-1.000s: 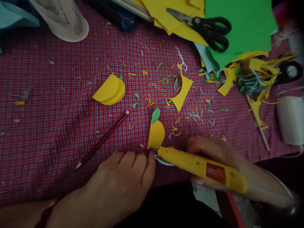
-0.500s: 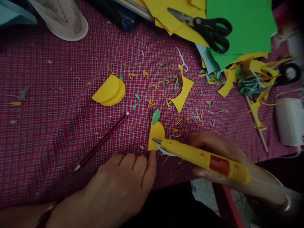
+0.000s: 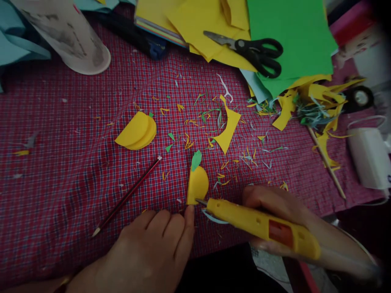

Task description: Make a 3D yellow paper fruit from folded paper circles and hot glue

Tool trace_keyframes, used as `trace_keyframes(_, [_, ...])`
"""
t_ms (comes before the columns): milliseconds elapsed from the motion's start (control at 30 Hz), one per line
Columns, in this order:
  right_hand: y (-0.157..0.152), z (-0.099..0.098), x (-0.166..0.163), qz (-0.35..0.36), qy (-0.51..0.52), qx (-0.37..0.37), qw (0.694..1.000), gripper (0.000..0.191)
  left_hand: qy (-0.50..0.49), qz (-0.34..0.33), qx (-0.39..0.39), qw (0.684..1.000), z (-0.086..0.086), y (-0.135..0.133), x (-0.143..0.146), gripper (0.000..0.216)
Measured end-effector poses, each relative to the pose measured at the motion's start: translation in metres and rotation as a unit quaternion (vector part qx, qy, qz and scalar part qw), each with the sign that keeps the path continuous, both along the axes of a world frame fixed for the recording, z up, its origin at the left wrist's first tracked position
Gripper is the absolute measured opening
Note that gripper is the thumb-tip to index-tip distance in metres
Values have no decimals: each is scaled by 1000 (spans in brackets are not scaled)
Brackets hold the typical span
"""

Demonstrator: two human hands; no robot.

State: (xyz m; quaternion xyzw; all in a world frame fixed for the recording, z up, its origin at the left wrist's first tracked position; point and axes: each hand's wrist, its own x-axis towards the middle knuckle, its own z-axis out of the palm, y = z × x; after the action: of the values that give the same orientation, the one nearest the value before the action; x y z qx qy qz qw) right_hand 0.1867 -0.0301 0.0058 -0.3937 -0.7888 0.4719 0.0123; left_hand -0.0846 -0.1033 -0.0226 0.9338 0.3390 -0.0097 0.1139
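Observation:
A small folded yellow paper piece (image 3: 199, 185) with a green paper leaf (image 3: 196, 160) at its top lies on the cloth in front of me. My left hand (image 3: 155, 240) is palm down with its fingers curled, and one fingertip presses the paper's bottom edge. Its thumb is hidden. In my right hand (image 3: 271, 203) I grip a yellow glue gun (image 3: 244, 219), whose metal nozzle is at the paper's lower part. Left of these lie a pencil (image 3: 128, 195) and a stack of folded yellow half-rounds (image 3: 137, 131).
A red checked cloth (image 3: 70, 171) covers the table, strewn with paper scraps (image 3: 227, 132). Black-handled scissors (image 3: 259, 53) rest on yellow and green sheets (image 3: 293, 40). A pale cup-like object (image 3: 82, 44) stands back left; a white adapter (image 3: 368, 156) lies at right.
The glue gun's nozzle has moved down the yellow paper, from its middle to near its bottom edge. My left hand keeps its place at the paper. The whole view has shifted slightly.

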Motion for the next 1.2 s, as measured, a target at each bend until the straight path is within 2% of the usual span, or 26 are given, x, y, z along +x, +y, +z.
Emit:
trace_keyframes(167, [-3, -4, 2, 16, 15, -1, 1000, 32, 0, 6, -12, 1000, 2, 3, 3, 48])
trace_keyframes(400, [2, 5, 1, -11, -14, 40, 999, 26, 15, -4, -27, 1000, 0, -1, 0, 53])
trace_keyframes(567, [-1, 3, -2, 3, -15, -3, 1000, 24, 13, -7, -12, 1000, 1, 1, 0, 48])
trace_keyframes(800, [-3, 1, -1, 15, -24, -28, 999, 20, 1, -10, -6, 1000, 4, 3, 1, 48])
trace_keyframes(1033, [-5, -2, 9, 14, -57, -12, 998, 24, 10, -7, -31, 999, 4, 2, 1, 46])
trace_keyframes(1200, [-6, -2, 16, 2, -47, -16, 999, 26, -3, -7, -14, 1000, 2, 4, 0, 50])
